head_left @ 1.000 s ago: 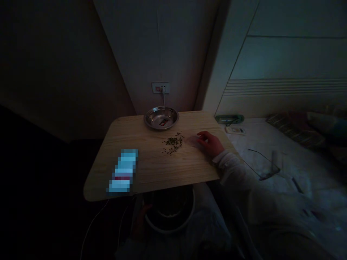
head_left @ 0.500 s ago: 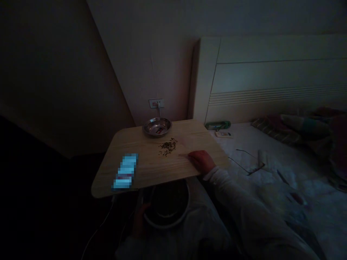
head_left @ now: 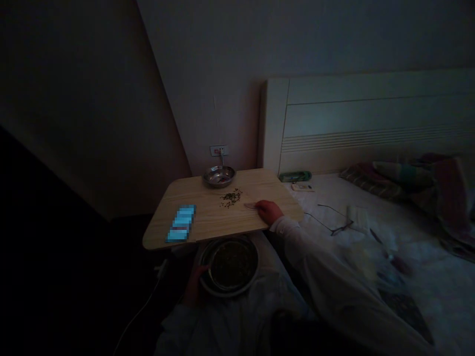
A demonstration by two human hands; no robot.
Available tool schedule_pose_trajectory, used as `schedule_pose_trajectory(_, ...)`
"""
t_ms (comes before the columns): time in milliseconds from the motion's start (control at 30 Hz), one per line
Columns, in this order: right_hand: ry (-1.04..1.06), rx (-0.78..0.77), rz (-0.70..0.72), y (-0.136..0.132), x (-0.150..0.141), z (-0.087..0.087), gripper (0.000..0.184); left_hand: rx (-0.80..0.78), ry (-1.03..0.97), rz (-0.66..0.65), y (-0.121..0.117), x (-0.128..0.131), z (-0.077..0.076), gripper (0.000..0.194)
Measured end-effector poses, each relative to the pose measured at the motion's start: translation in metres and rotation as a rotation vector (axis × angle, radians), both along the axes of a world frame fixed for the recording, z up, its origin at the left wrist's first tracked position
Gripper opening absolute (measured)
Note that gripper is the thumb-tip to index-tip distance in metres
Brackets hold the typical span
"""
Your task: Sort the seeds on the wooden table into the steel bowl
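My right hand [head_left: 269, 211] rests over the right part of the wooden table [head_left: 218, 222]. Its fingers are closed on a thin pale tool [head_left: 250, 205], too dim to name, whose tip points left toward a scatter of small dark grains [head_left: 231, 198]. Behind the grains sits a shallow steel bowl [head_left: 218, 177]. Down on my lap is a round basin [head_left: 230, 295] with a pale rim and dark contents [head_left: 234, 264] I cannot make out. My left hand [head_left: 195, 286] grips that basin's left side, its fingers partly lost in shadow.
A lit phone [head_left: 181, 223] lies on the table's left side. Beside the table, the bed [head_left: 330, 198] holds eyeglasses [head_left: 336, 230], a remote control [head_left: 303, 188], a green case [head_left: 295, 176] and a crumpled blanket [head_left: 401, 173]. A white cable [head_left: 137, 314] hangs at lower left.
My view has shifted, so the table appears slightly smaller and more of the basin shows. My right hand keeps the thin tool beside the grains; my left hand stays at the basin.
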State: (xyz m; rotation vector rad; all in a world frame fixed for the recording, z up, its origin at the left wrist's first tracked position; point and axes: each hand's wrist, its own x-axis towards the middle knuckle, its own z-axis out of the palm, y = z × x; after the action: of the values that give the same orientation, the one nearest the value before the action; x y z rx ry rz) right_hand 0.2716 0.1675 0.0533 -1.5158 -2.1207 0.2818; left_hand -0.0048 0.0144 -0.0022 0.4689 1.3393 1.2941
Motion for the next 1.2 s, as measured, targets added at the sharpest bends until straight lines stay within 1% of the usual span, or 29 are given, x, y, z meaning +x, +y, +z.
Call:
schedule_pose_trajectory(33, 0.006, 0.000, -0.001, 0.001, 0.000, -0.001, 0.033, 0.007, 0.035, 0.001, 0.000, -0.001, -0.001, 0.009)
schedule_pose_trajectory(100, 0.021, 0.000, -0.006, 0.002, 0.001, -0.002, 0.031, 0.014, 0.042, -0.016, 0.000, -0.002, 0.001, 0.010)
schedule_pose_trajectory(167, 0.037, -0.003, -0.011, 0.003, 0.001, -0.004, 0.030, -0.034, 0.041, -0.013, 0.001, -0.001, 0.005, 0.008)
schedule_pose_trajectory(300, 0.067, 0.014, 0.000, 0.004, 0.002, -0.009, 0.031, -0.098, -0.018, -0.049, 0.003, 0.006, 0.012, 0.008)
schedule_pose_trajectory(467, 0.079, 0.011, -0.003, 0.005, 0.003, -0.010, 0.029, -0.140, -0.079, -0.017, 0.003, 0.012, 0.017, 0.009)
schedule_pose_trajectory(600, 0.089, 0.011, -0.018, 0.004, 0.003, -0.008, 0.030, -0.161, -0.095, -0.042, 0.001, 0.010, 0.013, 0.012)
schedule_pose_trajectory(667, 0.087, 0.001, -0.029, 0.003, 0.003, -0.007, 0.031, -0.161, -0.070, -0.016, 0.000, 0.008, 0.009, 0.011)
schedule_pose_trajectory(767, 0.092, -0.017, -0.032, 0.002, 0.002, -0.006, 0.031, -0.117, -0.025, 0.007, -0.001, 0.005, 0.004, 0.010)
schedule_pose_trajectory(833, 0.104, -0.013, -0.030, 0.002, 0.002, -0.007, 0.030, -0.115, -0.028, 0.010, -0.002, 0.007, 0.005, 0.010)
schedule_pose_trajectory(933, 0.122, -0.002, -0.033, 0.004, 0.002, -0.008, 0.028, -0.135, -0.063, 0.009, -0.006, 0.011, 0.012, 0.012)
schedule_pose_trajectory(1033, 0.127, -0.005, -0.044, 0.004, 0.002, -0.010, 0.028, -0.143, -0.100, -0.026, -0.011, 0.014, 0.015, 0.015)
schedule_pose_trajectory(1133, 0.115, -0.021, -0.053, 0.004, 0.002, -0.010, 0.029, -0.137, -0.105, -0.066, -0.013, 0.013, 0.010, 0.014)
schedule_pose_trajectory(1200, 0.122, -0.026, -0.046, 0.004, 0.002, -0.010, 0.028, -0.135, -0.090, -0.060, -0.013, 0.012, 0.004, 0.012)
